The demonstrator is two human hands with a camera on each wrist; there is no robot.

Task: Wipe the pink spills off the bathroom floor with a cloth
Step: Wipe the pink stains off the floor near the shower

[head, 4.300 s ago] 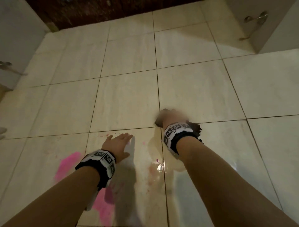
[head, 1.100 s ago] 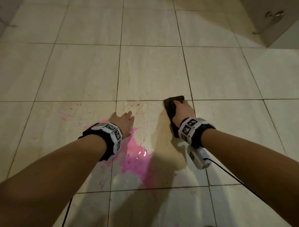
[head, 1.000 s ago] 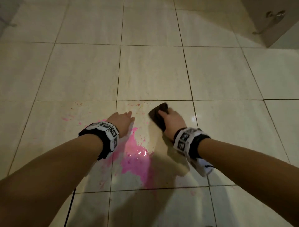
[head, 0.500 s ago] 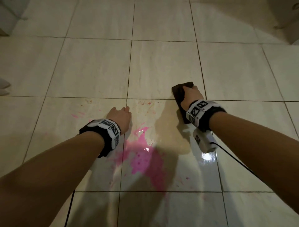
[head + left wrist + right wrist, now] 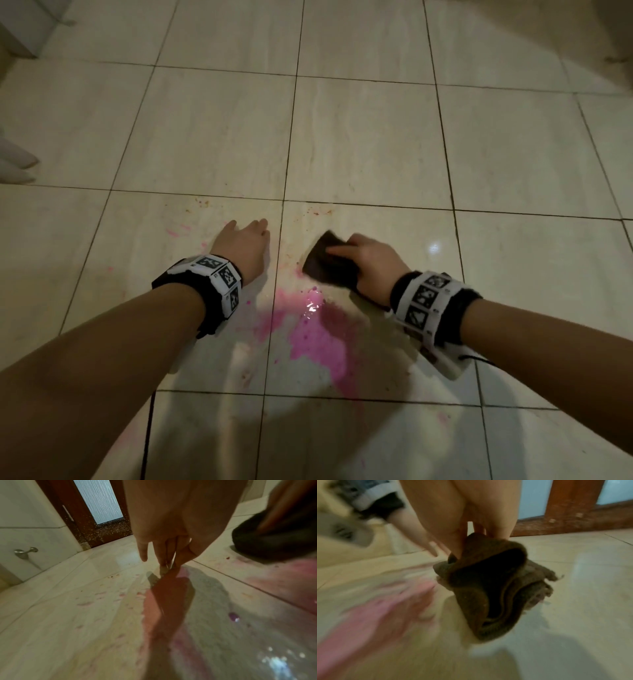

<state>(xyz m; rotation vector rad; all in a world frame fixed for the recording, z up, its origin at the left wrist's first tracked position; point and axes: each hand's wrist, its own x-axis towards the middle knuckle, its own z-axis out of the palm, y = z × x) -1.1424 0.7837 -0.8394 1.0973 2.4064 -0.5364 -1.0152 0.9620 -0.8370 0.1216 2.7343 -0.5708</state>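
A big pink spill [image 5: 318,339] lies wet on the pale tiled floor [image 5: 359,144], with small pink splashes [image 5: 178,233] further left. My right hand [image 5: 368,258] grips a folded dark brown cloth [image 5: 323,265] and presses it on the floor at the spill's far edge. In the right wrist view the fingers [image 5: 464,543] pinch the cloth [image 5: 488,588] from above, and the pink spill [image 5: 373,609] shows blurred to its left. My left hand [image 5: 245,240] is left of the cloth, its straight fingers [image 5: 163,553] touching the floor.
A wooden door frame with frosted glass [image 5: 101,503] stands beyond the hands. A metal fitting [image 5: 25,552] sticks out low on the white wall. A pale object [image 5: 15,164] sits at the left edge. A black cable [image 5: 148,438] trails under my left arm.
My right hand has pulled the cloth back toward me and to the left, from the tile's far right corner down to the spill's far edge. The left hand stays planted.
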